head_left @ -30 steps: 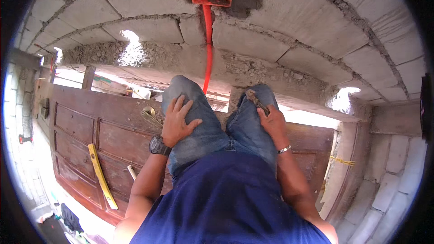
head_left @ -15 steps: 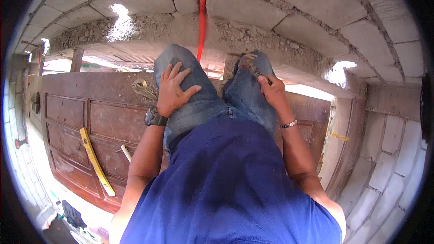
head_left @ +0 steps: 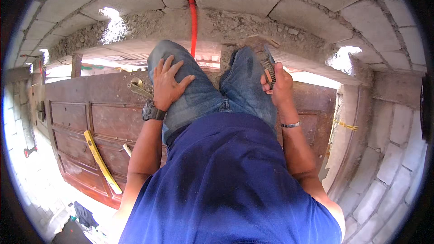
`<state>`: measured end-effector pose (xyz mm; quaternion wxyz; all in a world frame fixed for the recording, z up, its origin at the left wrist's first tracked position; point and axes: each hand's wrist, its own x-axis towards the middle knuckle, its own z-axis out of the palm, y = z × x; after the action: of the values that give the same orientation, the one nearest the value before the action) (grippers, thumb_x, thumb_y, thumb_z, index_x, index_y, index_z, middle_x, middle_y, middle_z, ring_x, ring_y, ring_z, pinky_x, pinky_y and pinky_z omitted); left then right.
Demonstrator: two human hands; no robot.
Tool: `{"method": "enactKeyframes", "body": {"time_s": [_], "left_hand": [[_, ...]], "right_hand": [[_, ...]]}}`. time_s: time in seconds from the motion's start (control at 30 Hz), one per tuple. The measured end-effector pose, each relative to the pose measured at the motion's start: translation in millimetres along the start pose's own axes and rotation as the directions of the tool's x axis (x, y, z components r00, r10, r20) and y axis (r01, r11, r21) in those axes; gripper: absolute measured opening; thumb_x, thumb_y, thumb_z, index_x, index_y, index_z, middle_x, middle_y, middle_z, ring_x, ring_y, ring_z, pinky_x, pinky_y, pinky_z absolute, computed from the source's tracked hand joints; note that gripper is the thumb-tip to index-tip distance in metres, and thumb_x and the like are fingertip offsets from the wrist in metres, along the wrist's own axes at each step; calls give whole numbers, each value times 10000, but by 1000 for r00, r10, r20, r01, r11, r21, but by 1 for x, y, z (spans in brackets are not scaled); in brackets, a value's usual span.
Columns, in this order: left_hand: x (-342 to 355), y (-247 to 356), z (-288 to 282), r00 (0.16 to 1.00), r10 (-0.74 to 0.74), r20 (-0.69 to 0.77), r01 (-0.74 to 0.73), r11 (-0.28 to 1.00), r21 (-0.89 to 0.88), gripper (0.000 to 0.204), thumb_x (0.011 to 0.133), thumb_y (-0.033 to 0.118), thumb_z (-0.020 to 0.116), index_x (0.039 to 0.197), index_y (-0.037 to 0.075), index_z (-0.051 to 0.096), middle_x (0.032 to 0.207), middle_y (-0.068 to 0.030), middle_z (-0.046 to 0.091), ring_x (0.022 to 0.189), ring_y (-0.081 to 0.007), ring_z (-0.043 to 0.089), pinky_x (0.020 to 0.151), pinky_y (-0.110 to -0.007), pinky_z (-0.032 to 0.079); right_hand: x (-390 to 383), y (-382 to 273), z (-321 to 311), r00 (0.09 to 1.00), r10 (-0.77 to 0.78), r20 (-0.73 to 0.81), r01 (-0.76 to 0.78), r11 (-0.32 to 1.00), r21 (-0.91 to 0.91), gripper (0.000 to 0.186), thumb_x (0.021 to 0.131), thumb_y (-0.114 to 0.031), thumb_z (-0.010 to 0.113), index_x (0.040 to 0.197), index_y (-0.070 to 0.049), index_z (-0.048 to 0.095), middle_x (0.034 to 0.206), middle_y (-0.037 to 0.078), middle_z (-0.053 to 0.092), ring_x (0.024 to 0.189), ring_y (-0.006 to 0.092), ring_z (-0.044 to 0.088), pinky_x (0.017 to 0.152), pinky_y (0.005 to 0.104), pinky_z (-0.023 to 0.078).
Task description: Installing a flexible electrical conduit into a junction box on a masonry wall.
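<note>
My left hand (head_left: 168, 81) rests flat on my left thigh with its fingers spread, holding nothing. By my right thigh, my right hand (head_left: 279, 83) is wrapped around the ribbed handle of a trowel (head_left: 261, 45). Its brownish blade is blurred and points away from me, over the rough ledge at the base of the block wall. The blurring hides whether the blade touches that ledge. Left of my left hand, a round brass-coloured piece with a flat grey arm (head_left: 137, 86) sits on the brown panelled door (head_left: 113, 117).
A yellow spirit level (head_left: 102, 162) and a pale stick-like handle (head_left: 127, 149) lie against the door. A red pipe (head_left: 193, 22) runs down the block wall (head_left: 239, 0) ahead. Bright holes open through the wall's base on both sides. Yellow ties (head_left: 346, 125) wrap a post at right.
My right hand has turned and shifted slightly, so the trowel's blade now reaches farther forward, past my knee. My left hand stays on my thigh. The whole view has shifted a little.
</note>
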<state>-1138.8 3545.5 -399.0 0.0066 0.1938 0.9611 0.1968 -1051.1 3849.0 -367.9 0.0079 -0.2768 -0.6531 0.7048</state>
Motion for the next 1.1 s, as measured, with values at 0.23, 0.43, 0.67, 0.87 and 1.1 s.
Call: {"method": "enactKeyframes", "body": {"time_s": [0.23,0.43,0.67,0.87,1.1], "left_hand": [[5,5,2,999,-40,12,40,998,43,580,724,461,700,1182,120,599,1352,-190,432,1265,-419,338,1043,-488,274],[14,6,8,999,-19,27,16,995,98,593,714,521,682,1157,133,615,1351,-180,427,1275,-412,317,1040,-510,240],[33,28,9,994,-22,108,1,982,190,625,721,515,685,1168,85,602,1320,-199,462,1257,-427,348,1057,-481,249],[44,93,18,842,185,506,500,83,-862,651,840,470,598,1264,-10,481,1253,-180,523,1191,-249,474,1010,-378,355],[49,91,0,900,-80,428,413,-155,-897,419,906,219,535,1213,-58,467,1099,-166,588,1036,-236,569,910,-365,452]], "right_hand": [[27,35,-13,992,108,-62,-105,993,63,462,955,-457,392,837,-30,524,618,60,546,462,101,471,400,242,400],[40,41,-8,986,125,-107,-117,990,85,430,944,-430,439,884,-21,557,613,51,565,439,95,485,389,230,406],[33,38,-4,997,78,-12,-78,994,-70,424,949,-416,434,924,-12,561,644,50,574,476,94,504,426,239,420],[21,3,35,971,-125,204,141,988,-64,403,942,-377,461,1014,2,577,708,75,604,549,131,556,507,262,457],[31,-8,63,705,-514,488,658,730,-182,309,883,-259,543,1053,-7,595,913,201,637,836,359,621,723,388,500]]}}
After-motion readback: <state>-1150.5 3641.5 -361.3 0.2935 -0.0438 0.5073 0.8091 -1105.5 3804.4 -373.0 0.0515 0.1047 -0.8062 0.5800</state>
